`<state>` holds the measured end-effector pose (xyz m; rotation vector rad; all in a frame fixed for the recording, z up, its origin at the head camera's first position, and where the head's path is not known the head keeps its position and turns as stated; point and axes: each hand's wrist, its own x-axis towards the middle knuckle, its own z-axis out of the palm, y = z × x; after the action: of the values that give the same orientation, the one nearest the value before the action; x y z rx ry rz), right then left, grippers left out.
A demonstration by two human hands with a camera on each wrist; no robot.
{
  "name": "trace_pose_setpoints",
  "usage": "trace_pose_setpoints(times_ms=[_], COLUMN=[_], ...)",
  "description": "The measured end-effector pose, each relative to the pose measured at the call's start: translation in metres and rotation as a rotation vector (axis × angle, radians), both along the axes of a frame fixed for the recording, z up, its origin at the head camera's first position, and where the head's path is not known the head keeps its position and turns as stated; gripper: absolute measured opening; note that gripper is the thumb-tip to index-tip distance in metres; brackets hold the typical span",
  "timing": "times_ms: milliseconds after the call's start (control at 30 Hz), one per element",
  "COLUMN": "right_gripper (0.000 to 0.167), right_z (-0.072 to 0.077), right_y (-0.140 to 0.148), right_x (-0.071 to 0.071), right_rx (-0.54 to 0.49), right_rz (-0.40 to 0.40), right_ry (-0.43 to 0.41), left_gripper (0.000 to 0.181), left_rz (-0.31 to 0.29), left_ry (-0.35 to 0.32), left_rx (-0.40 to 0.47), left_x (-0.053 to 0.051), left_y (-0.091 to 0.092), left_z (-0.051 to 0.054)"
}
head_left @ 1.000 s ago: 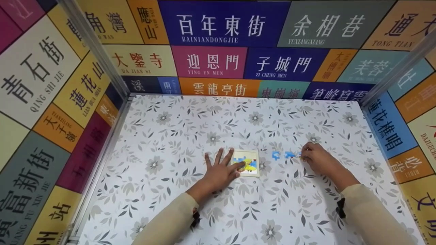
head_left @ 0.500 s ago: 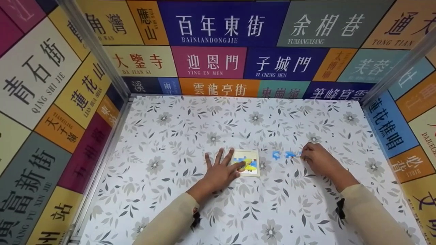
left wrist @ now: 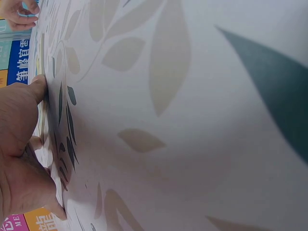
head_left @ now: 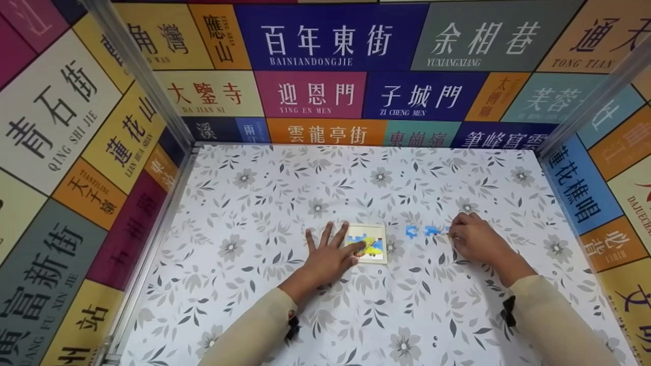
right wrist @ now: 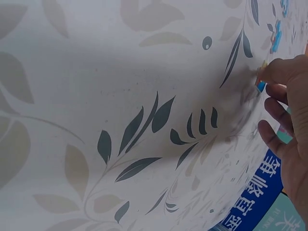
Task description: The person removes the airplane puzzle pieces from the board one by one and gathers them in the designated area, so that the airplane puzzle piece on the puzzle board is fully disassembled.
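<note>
My left hand [head_left: 325, 261] lies with spread fingers at the left side of a small framed puzzle [head_left: 384, 245], its thumb and index finger over the yellow and blue picture. In the left wrist view the left hand [left wrist: 21, 144] rests flat along the frame's edge. To the right, my right hand [head_left: 477, 238] pinches a small puzzle piece [right wrist: 261, 85] between thumb and fingers, low at the table surface; the right hand [right wrist: 291, 101] hides part of it. Two blue pieces, one at the left [head_left: 411, 232] and one nearer the right hand [head_left: 432, 231], lie between frame and hand.
A white table cloth [head_left: 305, 173] with grey flowers and leaves covers the surface. Panels with coloured signs stand behind it [head_left: 325, 94] and at both sides, joined by clear corner strips.
</note>
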<state>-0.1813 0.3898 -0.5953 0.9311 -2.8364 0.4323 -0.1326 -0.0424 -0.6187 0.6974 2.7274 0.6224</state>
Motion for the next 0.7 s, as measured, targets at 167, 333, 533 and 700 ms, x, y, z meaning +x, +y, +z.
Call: trace_pose_setpoints(times_ms=[167,333,533,700], right_gripper=[0.011,0.008,0.014,0.016], right_z=[0.002,0.01,0.017,0.022], right_y=[0.0,-0.008,-0.028,-0.051], right_x=[0.0,0.002,0.002,0.001], right_rx=[-0.015,-0.013,-0.068,-0.096], right_rz=[0.003,-0.051,0.009,0.06], right_ry=[0.015,-0.016,0.012,0.005], left_gripper=[0.052,0.053,0.054,0.052], left_rz=[-0.003,0.0,0.0,0.001], left_ry=[0.009,0.01,0.018,0.026], left_rx=[-0.002,-0.008,-0.018,-0.023], left_x=[0.0,0.0,0.001,0.002], left_y=[0.0,-0.001,-0.001,0.001], left_z=[0.0,-0.001,-0.002,-0.002])
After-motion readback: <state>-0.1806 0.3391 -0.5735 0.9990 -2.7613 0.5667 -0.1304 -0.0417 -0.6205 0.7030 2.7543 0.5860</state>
